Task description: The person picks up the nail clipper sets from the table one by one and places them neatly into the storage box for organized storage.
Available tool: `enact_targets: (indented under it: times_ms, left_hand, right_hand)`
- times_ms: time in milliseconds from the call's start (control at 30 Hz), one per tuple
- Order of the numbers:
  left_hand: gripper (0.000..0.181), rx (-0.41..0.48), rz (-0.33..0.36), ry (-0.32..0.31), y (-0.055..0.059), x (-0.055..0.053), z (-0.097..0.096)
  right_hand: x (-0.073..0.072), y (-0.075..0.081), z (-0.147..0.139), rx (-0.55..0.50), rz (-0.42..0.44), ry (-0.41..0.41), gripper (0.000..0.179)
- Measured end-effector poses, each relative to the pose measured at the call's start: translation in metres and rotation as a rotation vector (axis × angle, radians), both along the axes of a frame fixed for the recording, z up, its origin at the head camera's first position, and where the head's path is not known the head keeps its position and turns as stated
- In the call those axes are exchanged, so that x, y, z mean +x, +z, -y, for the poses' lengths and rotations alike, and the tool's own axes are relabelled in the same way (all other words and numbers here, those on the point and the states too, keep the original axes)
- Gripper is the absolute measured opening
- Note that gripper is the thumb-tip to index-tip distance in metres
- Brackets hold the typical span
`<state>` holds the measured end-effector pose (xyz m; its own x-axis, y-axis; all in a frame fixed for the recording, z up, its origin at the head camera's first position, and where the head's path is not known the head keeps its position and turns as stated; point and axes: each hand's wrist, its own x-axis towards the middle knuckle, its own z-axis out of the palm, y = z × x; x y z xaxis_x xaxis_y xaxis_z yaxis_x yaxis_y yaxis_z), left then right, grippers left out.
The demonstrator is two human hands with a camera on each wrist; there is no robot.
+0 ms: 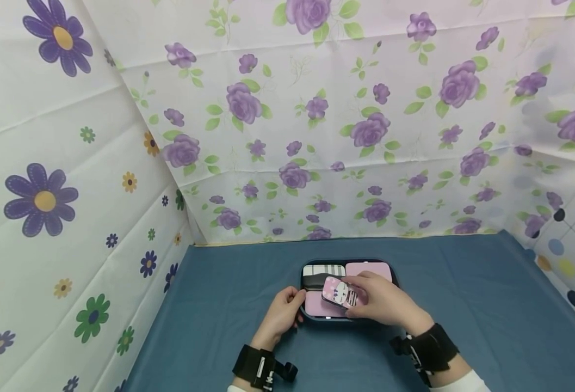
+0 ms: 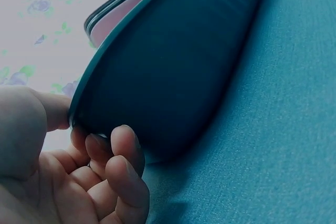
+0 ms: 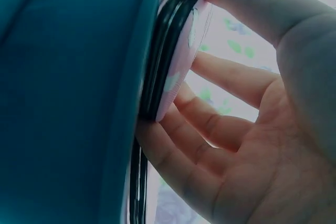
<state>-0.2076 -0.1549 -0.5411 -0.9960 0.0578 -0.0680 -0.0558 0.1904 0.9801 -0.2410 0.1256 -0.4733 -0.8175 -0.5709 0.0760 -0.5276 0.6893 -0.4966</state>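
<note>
A dark blue oblong basket [image 1: 351, 321] stands on the table, its smooth outer wall [image 2: 168, 66] large in the left wrist view. My left hand [image 1: 281, 313] pinches its left rim between thumb and fingers. Between the thumb and fingers of my right hand [image 1: 390, 302] is a small pink case [image 1: 337, 291] with a cartoon print and black edge. It sits tilted over the basket's middle; in the right wrist view the case [image 3: 178, 61] shows its dark side seam. Below it lies a flat pink case [image 1: 318, 305], partly covered.
Inside the basket are also a striped white-and-black case [image 1: 323, 270] at the back left and another pink case [image 1: 369, 268] at the back right. A blue cloth [image 1: 238, 283] covers the table. Flower-printed sheets [image 1: 267, 136] hang behind and at the left.
</note>
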Motion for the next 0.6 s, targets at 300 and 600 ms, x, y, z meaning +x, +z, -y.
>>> enact_targets:
  times_ms: [300,600]
  left_hand:
    - [0.036,0.004,0.006,-0.014,0.000,0.001,0.000]
    - [0.036,0.004,0.009,-0.008,0.000,0.001,0.001]
  right_hand:
    - [-0.004,-0.004,0.008,0.000,0.001,0.048,0.069]
    - [-0.003,-0.002,0.013,-0.001,0.017,0.058,0.068]
